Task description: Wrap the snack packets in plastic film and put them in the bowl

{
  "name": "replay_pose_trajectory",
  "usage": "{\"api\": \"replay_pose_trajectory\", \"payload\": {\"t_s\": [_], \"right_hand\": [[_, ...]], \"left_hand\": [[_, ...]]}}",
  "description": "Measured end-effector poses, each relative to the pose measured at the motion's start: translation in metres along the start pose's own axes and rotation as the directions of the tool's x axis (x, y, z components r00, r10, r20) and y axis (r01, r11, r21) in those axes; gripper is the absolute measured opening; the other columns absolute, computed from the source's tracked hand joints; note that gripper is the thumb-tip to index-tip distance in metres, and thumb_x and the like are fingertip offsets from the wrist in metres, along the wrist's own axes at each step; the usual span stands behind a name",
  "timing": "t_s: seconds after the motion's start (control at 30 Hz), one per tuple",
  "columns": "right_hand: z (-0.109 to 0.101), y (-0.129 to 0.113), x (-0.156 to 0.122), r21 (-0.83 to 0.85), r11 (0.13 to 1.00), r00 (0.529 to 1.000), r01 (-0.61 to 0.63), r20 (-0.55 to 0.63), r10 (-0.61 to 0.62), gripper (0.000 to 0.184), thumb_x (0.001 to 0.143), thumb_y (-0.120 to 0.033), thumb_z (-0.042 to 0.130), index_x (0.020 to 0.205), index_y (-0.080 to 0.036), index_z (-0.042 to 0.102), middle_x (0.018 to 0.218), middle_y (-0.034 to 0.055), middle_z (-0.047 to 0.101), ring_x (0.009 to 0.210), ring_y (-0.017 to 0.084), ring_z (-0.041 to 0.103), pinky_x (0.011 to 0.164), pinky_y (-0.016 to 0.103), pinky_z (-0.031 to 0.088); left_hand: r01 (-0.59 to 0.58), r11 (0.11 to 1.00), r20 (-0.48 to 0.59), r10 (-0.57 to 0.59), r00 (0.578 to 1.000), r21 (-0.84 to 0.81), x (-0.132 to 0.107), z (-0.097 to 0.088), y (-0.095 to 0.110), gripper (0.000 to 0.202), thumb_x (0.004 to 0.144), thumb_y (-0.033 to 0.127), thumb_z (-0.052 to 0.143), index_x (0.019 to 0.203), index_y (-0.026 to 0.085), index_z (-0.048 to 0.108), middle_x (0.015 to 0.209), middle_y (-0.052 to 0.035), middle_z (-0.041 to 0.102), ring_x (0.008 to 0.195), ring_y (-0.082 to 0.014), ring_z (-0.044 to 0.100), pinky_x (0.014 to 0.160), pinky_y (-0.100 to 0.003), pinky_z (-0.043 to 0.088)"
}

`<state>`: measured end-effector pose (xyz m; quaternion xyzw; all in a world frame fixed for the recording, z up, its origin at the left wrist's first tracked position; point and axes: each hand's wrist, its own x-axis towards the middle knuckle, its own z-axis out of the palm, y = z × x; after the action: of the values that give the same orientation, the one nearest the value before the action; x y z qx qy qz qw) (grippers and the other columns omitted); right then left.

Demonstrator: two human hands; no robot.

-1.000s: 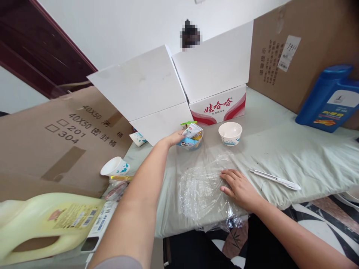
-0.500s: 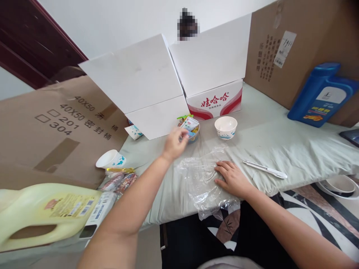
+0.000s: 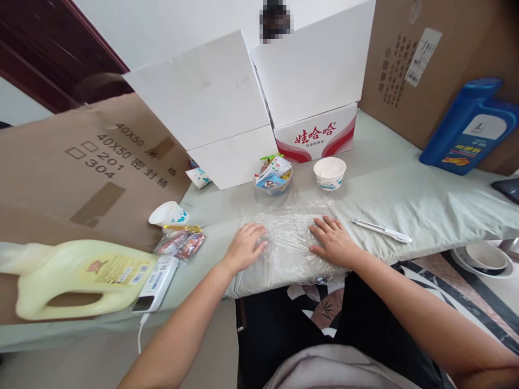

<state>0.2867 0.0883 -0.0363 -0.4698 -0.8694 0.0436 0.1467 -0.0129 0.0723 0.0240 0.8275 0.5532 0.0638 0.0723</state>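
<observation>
A crumpled clear plastic bag (image 3: 286,237) lies spread on the cloth-covered table in front of me. My left hand (image 3: 246,246) rests at its left side with fingers stretched out. Flat on the bag's right side lies my right hand (image 3: 334,241), fingers spread. Beyond the bag stands a clear bowl (image 3: 272,190) filled with small wrapped packets (image 3: 272,172). A white paper bowl with a blue pattern (image 3: 330,175) stands upright to its right. To the right of my right hand is a white utility knife (image 3: 381,231).
White cartons (image 3: 314,138) stand at the back, with brown cardboard boxes (image 3: 125,162) on both sides. A blue bottle (image 3: 468,127) is at right. On the left are a tipped paper cup (image 3: 168,214), wrapped snacks (image 3: 182,243), a pale yellow jug (image 3: 89,281) and a white power bank-like device (image 3: 156,283).
My left hand has drawn back from the bowl of packets and come down at the bag's left side. My right hand stays on the bag. The view has shifted slightly.
</observation>
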Motion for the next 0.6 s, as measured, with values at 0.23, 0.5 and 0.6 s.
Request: {"api": "replay_pose_trajectory", "payload": {"t_s": [0.23,0.5,0.6], "right_hand": [[-0.032,0.028,-0.01,0.26,0.965,0.991,0.039,-0.13,-0.005,0.042,0.096,-0.046,0.042,0.12,-0.019,0.063,0.133,0.0133,0.057,0.128,0.028,0.048,0.106,0.048,0.039],[-0.047,0.038,-0.076,0.391,0.88,0.959,0.271,-0.031,-0.281,0.064,0.083,-0.053,0.063,0.136,-0.021,0.049,0.135,0.012,0.056,0.133,0.029,0.044,0.107,0.047,0.041],[-0.035,0.027,-0.092,0.37,0.888,0.962,0.272,-0.083,-0.259,0.027,0.093,-0.031,0.051,0.117,-0.026,0.062,0.121,0.007,0.066,0.126,0.024,0.052,0.105,0.044,0.043]], "left_hand": [[-0.028,0.959,0.047,0.043,0.998,-0.281,-0.04,0.021,0.02,0.064,0.075,0.033,0.07,0.135,0.024,0.049,0.122,-0.0098,0.06,0.117,-0.0268,0.053,0.104,-0.045,0.043],[0.076,0.876,-0.086,-0.132,0.988,-0.476,-0.056,0.034,0.008,0.023,0.079,0.027,0.059,0.102,0.023,0.063,0.096,-0.0043,0.065,0.088,-0.0191,0.064,0.085,-0.036,0.052],[0.11,0.83,-0.038,-0.156,0.987,-0.547,-0.062,0.032,0.014,0.009,0.081,0.031,0.057,0.082,0.022,0.06,0.093,-0.0046,0.068,0.092,-0.02,0.065,0.084,-0.035,0.051]]}}
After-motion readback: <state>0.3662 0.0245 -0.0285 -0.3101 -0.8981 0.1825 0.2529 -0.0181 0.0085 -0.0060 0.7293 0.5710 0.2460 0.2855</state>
